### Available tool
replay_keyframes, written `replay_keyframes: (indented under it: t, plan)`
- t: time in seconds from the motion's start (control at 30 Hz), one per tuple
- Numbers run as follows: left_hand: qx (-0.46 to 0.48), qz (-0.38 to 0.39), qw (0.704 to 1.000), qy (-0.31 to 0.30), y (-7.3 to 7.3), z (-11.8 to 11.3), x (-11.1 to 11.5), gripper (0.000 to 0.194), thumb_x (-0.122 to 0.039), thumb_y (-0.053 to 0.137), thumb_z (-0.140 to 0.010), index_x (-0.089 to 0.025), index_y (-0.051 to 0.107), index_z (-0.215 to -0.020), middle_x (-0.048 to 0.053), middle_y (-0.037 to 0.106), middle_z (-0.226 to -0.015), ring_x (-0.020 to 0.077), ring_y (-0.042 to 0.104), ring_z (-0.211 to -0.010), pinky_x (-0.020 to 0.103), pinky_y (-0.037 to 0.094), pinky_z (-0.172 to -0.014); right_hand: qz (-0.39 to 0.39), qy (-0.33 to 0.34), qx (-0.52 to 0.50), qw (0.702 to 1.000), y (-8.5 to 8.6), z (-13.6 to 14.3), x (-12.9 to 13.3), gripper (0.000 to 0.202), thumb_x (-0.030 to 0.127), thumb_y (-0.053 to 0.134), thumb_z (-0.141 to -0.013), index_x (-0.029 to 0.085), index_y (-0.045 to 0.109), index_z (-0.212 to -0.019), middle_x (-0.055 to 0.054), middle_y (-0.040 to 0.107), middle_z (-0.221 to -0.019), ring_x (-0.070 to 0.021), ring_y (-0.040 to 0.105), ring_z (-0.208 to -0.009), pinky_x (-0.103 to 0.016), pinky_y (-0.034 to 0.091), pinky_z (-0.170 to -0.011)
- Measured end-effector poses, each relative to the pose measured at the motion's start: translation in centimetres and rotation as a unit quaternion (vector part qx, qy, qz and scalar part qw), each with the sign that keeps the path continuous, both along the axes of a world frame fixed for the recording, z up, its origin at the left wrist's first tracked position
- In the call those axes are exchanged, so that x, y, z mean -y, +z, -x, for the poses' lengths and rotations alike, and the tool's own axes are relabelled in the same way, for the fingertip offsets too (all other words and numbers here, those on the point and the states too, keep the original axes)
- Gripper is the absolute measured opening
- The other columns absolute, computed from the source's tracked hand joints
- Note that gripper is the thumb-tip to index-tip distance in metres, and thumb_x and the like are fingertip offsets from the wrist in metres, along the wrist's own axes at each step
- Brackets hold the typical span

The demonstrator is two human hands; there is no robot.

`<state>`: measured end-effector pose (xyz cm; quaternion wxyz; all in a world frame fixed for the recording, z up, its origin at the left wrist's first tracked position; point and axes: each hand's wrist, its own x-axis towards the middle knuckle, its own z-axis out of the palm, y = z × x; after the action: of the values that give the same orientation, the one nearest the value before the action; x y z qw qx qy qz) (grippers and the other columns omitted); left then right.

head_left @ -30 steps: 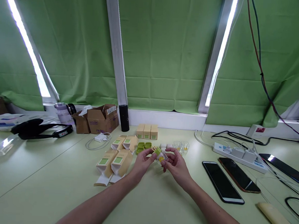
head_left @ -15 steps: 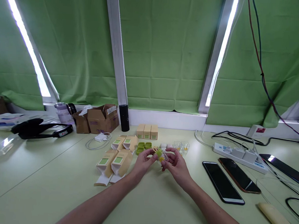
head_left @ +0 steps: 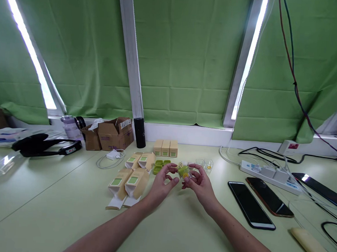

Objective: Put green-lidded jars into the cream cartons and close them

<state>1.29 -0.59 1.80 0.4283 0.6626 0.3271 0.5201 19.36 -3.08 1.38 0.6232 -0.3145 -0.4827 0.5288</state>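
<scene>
Above the pale green table [head_left: 68, 211], the right hand [head_left: 200, 185] pinches a small clear jar with a green cap [head_left: 184, 172] in closed fingertips; the left hand [head_left: 161, 184] hovers just beside it, fingers loosely spread and holding nothing. A steady grip on the jar's body, cap turned squarely, would likely serve best; spare green caps [head_left: 160, 165] and cartons [head_left: 131, 182] lie near.

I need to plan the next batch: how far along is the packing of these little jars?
Three closed boxes stand in a row at the back, which look finished. In hand: the right hand holds a small clear jar with a green lid, the left hand beside it. Left: four open boxes lying flat, loose green lids and clear jars on the table.
</scene>
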Motion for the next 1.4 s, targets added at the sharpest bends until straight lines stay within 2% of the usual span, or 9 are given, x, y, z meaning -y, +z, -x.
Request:
replay_keyframes:
  t: [0.2, 0.4, 0.63, 1.1, 1.23, 1.4]
  plan:
    - [-0.067, -0.039, 0.997, 0.02, 0.12, -0.45, 0.62, 0.055, -0.031, 0.081, -0.08, -0.025, 0.056, -0.129, 0.01, 0.067, -0.125, 0.0269, 0.061, -0.115, 0.039, 0.047, -0.091, 0.0, 0.017, 0.001, 1.0, 0.03, -0.02, 0.29, 0.062, 0.043, 0.089, -0.076, 0.029, 0.052, -0.124, -0.002, 0.07, -0.104, -0.0193, 0.073, -0.081, -0.041, 0.063, -0.078]
    - [-0.083, -0.055, 0.995, 0.031, 0.05, -0.59, 0.53, 0.049, -0.023, 0.079, -0.083, -0.027, 0.06, -0.128, 0.008, 0.069, -0.124, 0.026, 0.062, -0.117, 0.038, 0.047, -0.091, -0.003, 0.027, 0.011, 1.0, -0.1, 0.15, 0.37, 0.058, 0.043, 0.088, -0.077, 0.03, 0.056, -0.124, -0.003, 0.071, -0.108, -0.0192, 0.073, -0.08, -0.043, 0.063, -0.081]
    - [-0.085, -0.054, 0.994, 0.034, 0.01, -0.43, 0.52, 0.044, -0.026, 0.076, -0.086, -0.027, 0.063, -0.128, 0.009, 0.069, -0.126, 0.0263, 0.063, -0.116, 0.039, 0.047, -0.091, -0.024, 0.052, -0.002, 0.998, -0.35, -0.07, 0.52, 0.058, 0.043, 0.085, -0.081, 0.032, 0.053, -0.128, -0.005, 0.069, -0.116, -0.0209, 0.074, -0.089, -0.046, 0.061, -0.09]
    - [-0.077, -0.047, 0.995, 0.036, 0.21, -0.39, 0.35, 0.041, -0.028, 0.076, -0.084, -0.025, 0.064, -0.124, 0.01, 0.069, -0.125, 0.0262, 0.064, -0.112, 0.039, 0.048, -0.089, -0.024, 0.018, 0.025, 0.999, 0.16, -0.12, 0.45, 0.054, 0.044, 0.088, -0.077, 0.028, 0.058, -0.119, -0.004, 0.071, -0.105, -0.0214, 0.074, -0.082, -0.048, 0.064, -0.085]
    - [-0.075, -0.047, 0.995, 0.042, 0.03, -0.39, 0.2, 0.041, -0.029, 0.077, -0.084, -0.025, 0.064, -0.123, 0.009, 0.07, -0.122, 0.0267, 0.065, -0.112, 0.038, 0.048, -0.088, -0.022, 0.017, 0.025, 0.999, 0.14, -0.01, 0.54, 0.055, 0.047, 0.087, -0.077, 0.028, 0.059, -0.121, -0.005, 0.072, -0.106, -0.0229, 0.075, -0.086, -0.049, 0.064, -0.086]
    - [-0.076, -0.071, 0.993, 0.055, -0.22, -0.35, 0.18, 0.044, -0.03, 0.077, -0.085, -0.026, 0.062, -0.126, 0.009, 0.07, -0.12, 0.0255, 0.065, -0.112, 0.038, 0.048, -0.089, 0.0, 0.048, -0.057, 0.997, -0.62, 0.09, 0.22, 0.056, 0.049, 0.084, -0.081, 0.03, 0.058, -0.127, -0.006, 0.075, -0.105, -0.0245, 0.075, -0.087, -0.049, 0.06, -0.09]
